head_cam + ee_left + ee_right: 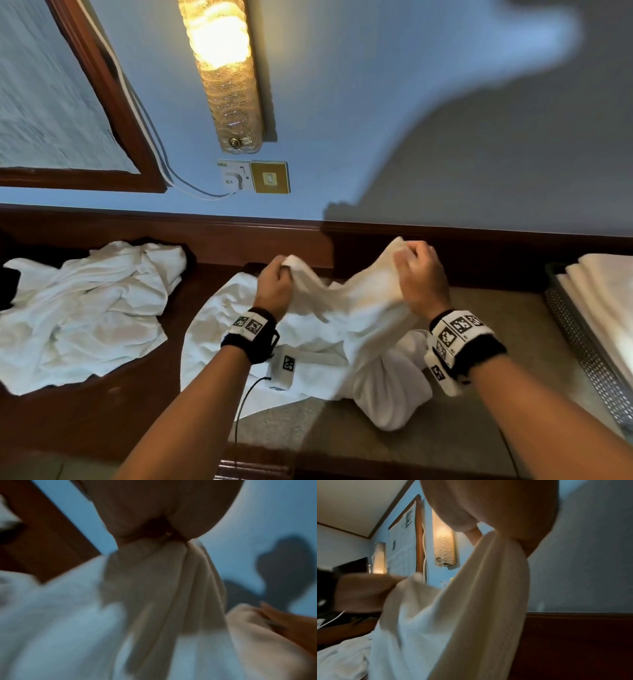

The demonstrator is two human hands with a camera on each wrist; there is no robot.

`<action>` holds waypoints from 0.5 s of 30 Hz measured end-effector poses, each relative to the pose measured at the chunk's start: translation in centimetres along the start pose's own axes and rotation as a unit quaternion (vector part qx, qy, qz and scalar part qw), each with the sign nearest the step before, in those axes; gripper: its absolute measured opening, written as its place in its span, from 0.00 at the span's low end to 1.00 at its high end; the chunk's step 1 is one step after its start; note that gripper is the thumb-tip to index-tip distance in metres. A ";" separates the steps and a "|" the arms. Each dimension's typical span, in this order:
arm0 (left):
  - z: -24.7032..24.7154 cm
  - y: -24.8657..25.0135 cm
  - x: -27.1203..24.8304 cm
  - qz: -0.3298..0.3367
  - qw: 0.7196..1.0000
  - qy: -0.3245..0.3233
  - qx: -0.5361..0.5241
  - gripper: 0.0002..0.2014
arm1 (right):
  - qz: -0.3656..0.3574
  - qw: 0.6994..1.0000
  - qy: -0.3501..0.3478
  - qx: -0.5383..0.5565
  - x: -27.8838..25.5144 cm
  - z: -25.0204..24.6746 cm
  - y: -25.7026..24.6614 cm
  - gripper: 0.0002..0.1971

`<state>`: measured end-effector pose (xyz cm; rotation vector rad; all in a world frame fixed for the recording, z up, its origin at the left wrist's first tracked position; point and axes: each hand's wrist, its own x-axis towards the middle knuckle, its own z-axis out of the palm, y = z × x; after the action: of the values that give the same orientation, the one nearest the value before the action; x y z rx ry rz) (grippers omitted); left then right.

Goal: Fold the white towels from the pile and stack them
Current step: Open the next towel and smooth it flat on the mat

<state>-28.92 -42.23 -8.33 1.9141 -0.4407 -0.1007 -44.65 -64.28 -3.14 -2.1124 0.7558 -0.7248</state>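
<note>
Both hands are up off the counter with one white towel strung between them. Going from the left: a loose pile [85, 308] of crumpled white towels lies on the dark wooden surface, well apart from the hands and not yet dealt with. Next, the left hand [274, 284] has its fingers curled round a bunched edge of the towel [342, 315]; the left wrist view, though blurred, shows the cloth gathered into pleats where it leaves the fist. The cloth sags in a shallow dip between the hands. The right hand [423, 277] pinches the other raised part of the edge a little higher, thumb and fingers closed on it, and the right wrist view shows the fabric hanging down from that pinch in a long soft fall. Below the hands the rest of the towel trails onto the counter [496, 377], with a twisted lump under the right wrist. Far right, folded towels [603, 294] sit stacked in a perforated metal tray [579, 346].

The towel looks light, limp and thick enough to grip without slipping; it will not hold any shape by itself. I judge the best hold is at two neighbouring corners of one edge, so the twisted part can shake out and hang flat before folding.
</note>
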 end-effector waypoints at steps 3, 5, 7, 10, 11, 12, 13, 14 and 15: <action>1.5 4.8 -0.5 0.123 0.992 -0.040 -0.008 0.08 | -0.068 0.987 -0.143 0.008 -1.4 0.7 -1.7 0.37; 2.1 6.9 -0.8 0.184 0.982 -0.042 -0.010 0.06 | -0.096 0.966 -0.240 -0.022 -2.0 1.7 -2.3 0.32; 2.2 7.6 -0.9 0.205 0.976 -0.067 -0.042 0.03 | -0.093 0.965 -0.241 -0.041 -2.0 2.3 -2.2 0.24; 1.0 5.3 -0.4 0.160 0.971 -0.178 -0.008 0.05 | -0.072 0.983 -0.166 -0.017 -1.2 1.8 -1.3 0.09; 0.5 3.9 0.1 0.142 0.970 -0.190 0.056 0.04 | -0.062 0.987 -0.147 -0.005 -0.9 1.5 -0.9 0.04; -0.1 2.4 0.7 0.123 0.968 -0.178 0.129 0.03 | -0.044 0.990 -0.136 0.009 -0.7 1.2 -0.7 0.05; -0.7 1.1 1.4 0.091 0.964 -0.149 0.202 0.04 | -0.020 0.991 -0.132 0.029 -0.5 1.0 -0.5 0.08; -1.3 0.2 2.0 0.044 0.958 -0.110 0.260 0.08 | 0.005 0.991 -0.127 0.049 -0.4 0.8 -0.5 0.11; -1.5 -0.4 2.3 -0.008 0.953 -0.085 0.290 0.16 | 0.030 0.990 -0.120 0.069 -0.3 0.8 -0.6 0.16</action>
<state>-26.31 -41.57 -7.77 2.4987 -0.6198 -0.1621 -44.13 -63.38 -3.15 -1.9969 0.6181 -0.4664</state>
